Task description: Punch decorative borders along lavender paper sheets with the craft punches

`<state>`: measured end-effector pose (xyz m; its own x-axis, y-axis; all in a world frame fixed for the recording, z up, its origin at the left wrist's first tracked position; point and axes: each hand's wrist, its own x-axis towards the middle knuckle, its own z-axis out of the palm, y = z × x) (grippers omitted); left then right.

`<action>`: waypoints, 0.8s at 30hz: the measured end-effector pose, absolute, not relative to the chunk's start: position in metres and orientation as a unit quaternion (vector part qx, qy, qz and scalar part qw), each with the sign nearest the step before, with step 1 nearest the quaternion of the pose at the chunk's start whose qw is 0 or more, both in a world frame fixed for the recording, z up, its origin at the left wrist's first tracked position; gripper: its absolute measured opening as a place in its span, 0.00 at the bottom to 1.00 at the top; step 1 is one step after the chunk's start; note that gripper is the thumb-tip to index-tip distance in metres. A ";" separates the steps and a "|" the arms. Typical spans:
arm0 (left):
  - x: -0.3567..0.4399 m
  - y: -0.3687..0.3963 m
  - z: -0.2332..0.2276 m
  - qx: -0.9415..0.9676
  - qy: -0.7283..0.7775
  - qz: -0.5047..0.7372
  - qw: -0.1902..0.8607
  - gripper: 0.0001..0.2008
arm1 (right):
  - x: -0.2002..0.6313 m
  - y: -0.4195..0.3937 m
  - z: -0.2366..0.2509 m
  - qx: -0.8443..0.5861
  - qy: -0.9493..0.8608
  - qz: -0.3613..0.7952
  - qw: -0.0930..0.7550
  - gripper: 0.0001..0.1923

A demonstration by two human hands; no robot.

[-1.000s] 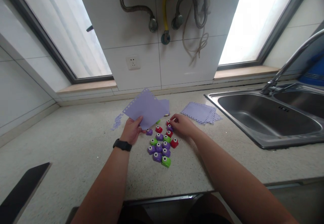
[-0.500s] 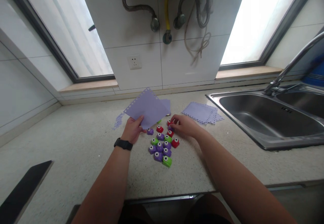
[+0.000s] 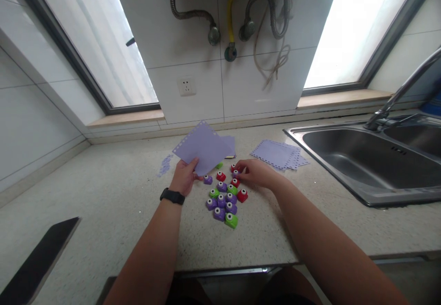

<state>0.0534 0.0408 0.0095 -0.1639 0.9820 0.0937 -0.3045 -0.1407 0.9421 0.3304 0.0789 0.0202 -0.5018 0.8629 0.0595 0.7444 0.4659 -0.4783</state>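
Observation:
My left hand (image 3: 185, 176) pinches a lilac sheet of paper (image 3: 203, 148) by its lower corner, thumb on top. The sheet is tilted up off the counter, and small notches run along its upper edges. At the right side of a cluster of small craft punches, my right hand (image 3: 255, 172) has its fingers closed around a purple craft punch (image 3: 235, 174); the fingertips are partly hidden. Touching distance away are red punches (image 3: 234, 183). More purple punches (image 3: 219, 213) and green punches (image 3: 231, 220) stand nearer to me, most with white round tops bearing a dark shape.
Lilac sheets with punched edges (image 3: 275, 153) lie fanned at the right, beside the steel sink (image 3: 344, 194). Other lilac paper (image 3: 228, 145) lies behind the held sheet. Paper bits (image 3: 165, 165) are scattered at the left. A dark flat slab (image 3: 41, 259) lies at the near left.
The whole view has shifted slightly to the right. Both hands keep nearly the same place, the left with the sheet, the right at the purple punch.

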 end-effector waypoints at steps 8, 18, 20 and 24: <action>0.053 0.040 0.008 0.412 0.421 0.633 0.502 0.27 | 0.331 0.079 0.021 -0.473 -0.845 0.199 0.148 0.13; 0.053 0.040 0.008 0.416 0.422 0.632 0.499 0.27 | 0.331 0.077 0.022 -0.472 -0.847 0.196 0.148 0.14; 0.052 0.041 0.007 0.416 0.422 0.632 0.499 0.27 | 0.331 0.077 0.022 -0.472 -0.846 0.199 0.147 0.15; 0.052 0.042 0.005 0.414 0.425 0.632 0.498 0.27 | 0.331 0.077 0.023 -0.469 -0.848 0.201 0.145 0.15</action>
